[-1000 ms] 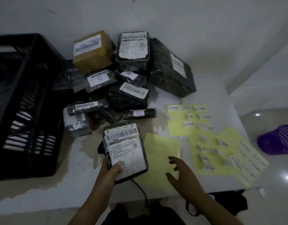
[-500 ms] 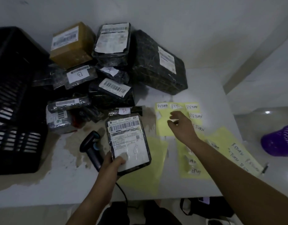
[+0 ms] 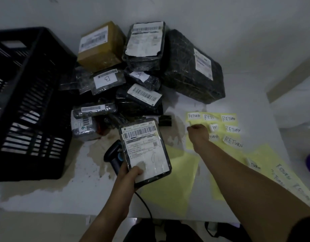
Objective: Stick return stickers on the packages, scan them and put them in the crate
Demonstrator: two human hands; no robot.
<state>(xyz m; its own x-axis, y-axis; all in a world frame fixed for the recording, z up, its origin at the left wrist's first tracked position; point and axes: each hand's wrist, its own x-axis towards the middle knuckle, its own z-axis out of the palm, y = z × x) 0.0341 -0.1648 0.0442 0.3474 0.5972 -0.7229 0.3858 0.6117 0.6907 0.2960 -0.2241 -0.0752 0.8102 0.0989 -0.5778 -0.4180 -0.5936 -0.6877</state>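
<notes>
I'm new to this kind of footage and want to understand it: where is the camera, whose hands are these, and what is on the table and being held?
There is no machine here. A person wears a wide-angle camera on the head, which looks down at both bare hands. The left hand grips a flat black-wrapped package with a white barcode label by its near edge. The right hand reaches to a yellow sheet of handwritten white RETURN stickers, with its fingers curled at the sheet's left edge. Whether it already pinches a sticker is unclear. On the white table lie a pile of wrapped parcels, a black handheld barcode scanner half hidden behind the held package, and a bare yellow sheet. A black slatted plastic crate stands on the left.
</notes>
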